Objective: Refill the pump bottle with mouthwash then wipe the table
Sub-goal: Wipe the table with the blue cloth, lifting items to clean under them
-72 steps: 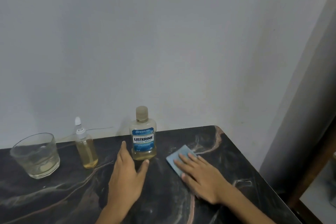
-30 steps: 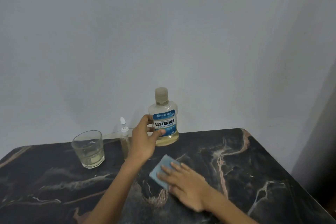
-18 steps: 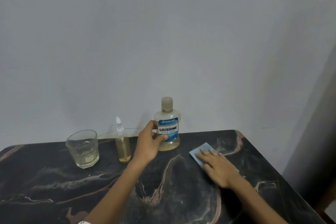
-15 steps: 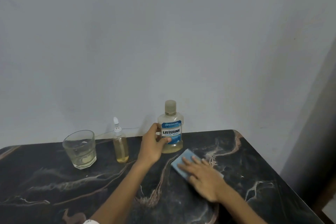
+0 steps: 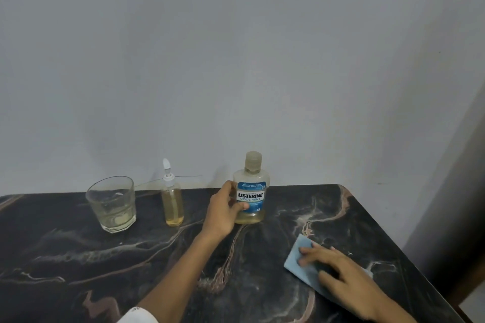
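Left hand [image 5: 223,214] grips the mouthwash bottle [image 5: 251,191] low on its left side: fingers curled behind it, thumb across the front at the label's lower left edge. Bottle stands upright on the dark marbled worktop [image 5: 78,265] near the back edge, long axis vertical, cap on and pointing up, label facing the person. A shallow layer of yellowish liquid sits in its base.

Pump bottle [image 5: 172,202] stands upright to the left of the mouthwash bottle, apart from it and from the hand. Long axis vertical, white nozzle pointing up, amber liquid filling most of the body. Pump head is seated.

Glass tumbler [image 5: 111,204] stands further left, mouth up, a little pale liquid in the bottom.

Right hand [image 5: 338,275] lies flat, palm down, fingers straight and slightly spread, pressing on a light blue cloth [image 5: 298,262]. Cloth lies flat on the worktop at front right, well apart from the bottles, partly hidden under the hand.

Grey wall [image 5: 236,60] behind.
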Motion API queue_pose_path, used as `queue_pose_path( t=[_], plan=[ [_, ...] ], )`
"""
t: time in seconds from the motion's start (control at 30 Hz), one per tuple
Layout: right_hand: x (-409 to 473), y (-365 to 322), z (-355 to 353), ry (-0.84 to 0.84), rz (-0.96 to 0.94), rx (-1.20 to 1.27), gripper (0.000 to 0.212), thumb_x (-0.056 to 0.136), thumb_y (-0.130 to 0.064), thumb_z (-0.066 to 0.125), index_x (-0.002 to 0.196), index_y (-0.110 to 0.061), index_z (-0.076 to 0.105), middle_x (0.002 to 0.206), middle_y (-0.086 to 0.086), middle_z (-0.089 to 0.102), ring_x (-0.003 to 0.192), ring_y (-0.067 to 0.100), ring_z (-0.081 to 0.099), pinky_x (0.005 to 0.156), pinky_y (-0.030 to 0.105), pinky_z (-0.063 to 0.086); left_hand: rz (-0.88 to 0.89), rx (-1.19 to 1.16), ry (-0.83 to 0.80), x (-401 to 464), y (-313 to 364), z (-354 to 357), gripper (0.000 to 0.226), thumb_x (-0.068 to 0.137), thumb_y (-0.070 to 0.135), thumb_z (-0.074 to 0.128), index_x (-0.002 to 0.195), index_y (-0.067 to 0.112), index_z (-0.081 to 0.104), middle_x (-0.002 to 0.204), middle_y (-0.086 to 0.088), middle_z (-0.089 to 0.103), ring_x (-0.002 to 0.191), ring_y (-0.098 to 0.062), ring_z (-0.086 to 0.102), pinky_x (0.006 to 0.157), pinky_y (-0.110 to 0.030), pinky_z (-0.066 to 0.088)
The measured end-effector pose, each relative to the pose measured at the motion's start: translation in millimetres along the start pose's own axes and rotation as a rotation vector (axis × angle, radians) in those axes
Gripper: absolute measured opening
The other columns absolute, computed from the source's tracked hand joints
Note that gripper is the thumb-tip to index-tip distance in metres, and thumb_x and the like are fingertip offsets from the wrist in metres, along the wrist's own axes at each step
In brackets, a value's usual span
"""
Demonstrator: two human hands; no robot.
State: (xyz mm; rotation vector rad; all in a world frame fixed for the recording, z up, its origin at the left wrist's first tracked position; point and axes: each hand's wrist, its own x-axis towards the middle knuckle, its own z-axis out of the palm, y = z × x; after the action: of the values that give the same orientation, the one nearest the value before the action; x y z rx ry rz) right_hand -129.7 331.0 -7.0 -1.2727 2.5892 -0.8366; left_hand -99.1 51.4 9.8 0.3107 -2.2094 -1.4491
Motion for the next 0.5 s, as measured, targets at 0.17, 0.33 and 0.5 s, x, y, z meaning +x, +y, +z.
queue_pose_path(
  t=[0.17, 0.33, 0.5],
  plan=[
    [24, -45, 37, -0.049, -0.081, -0.139, 0.045, 0.093, -0.033, 0.051, 0.132, -0.052, 0.040, 0.136, -0.044, 0.014, 0.141, -0.007, 0.008, 0.111, 0.012, -0.004, -0.004, -0.028, 0.003, 0, 2, 2, 0.030, 0.083, 0.003, 0.066, 0.104, 0.020, 0.052, 0.096, 0.011, 0.063, 0.088, -0.002, 0.059, 0.070, -0.007, 0.047],
    [1, -52, 65, -0.121, -0.364, -0.597, 0.074, 0.092, -0.056, 0.026, 0.150, -0.030, -0.012, 0.157, -0.009, -0.019, 0.144, 0.014, -0.011, 0.112, 0.018, 0.019, -0.032, 0.136, 0.196, -24, 7, -6, 0.039, 0.080, 0.016, 0.073, 0.115, 0.016, 0.056, 0.114, 0.010, 0.052, 0.104, -0.010, 0.053, 0.086, -0.030, 0.051],
    [-20, -66, 96, -0.081, -0.315, -0.478, 0.062, 0.086, -0.065, 0.035, 0.144, -0.045, 0.022, 0.150, -0.019, 0.023, 0.133, 0.006, 0.034, 0.098, 0.018, 0.040, -0.069, 0.395, 0.763, -58, -3, -40, 0.046, 0.073, 0.027, 0.079, 0.109, 0.015, 0.053, 0.117, -0.005, 0.045, 0.103, -0.022, 0.049, 0.066, -0.034, 0.047]
  ],
)
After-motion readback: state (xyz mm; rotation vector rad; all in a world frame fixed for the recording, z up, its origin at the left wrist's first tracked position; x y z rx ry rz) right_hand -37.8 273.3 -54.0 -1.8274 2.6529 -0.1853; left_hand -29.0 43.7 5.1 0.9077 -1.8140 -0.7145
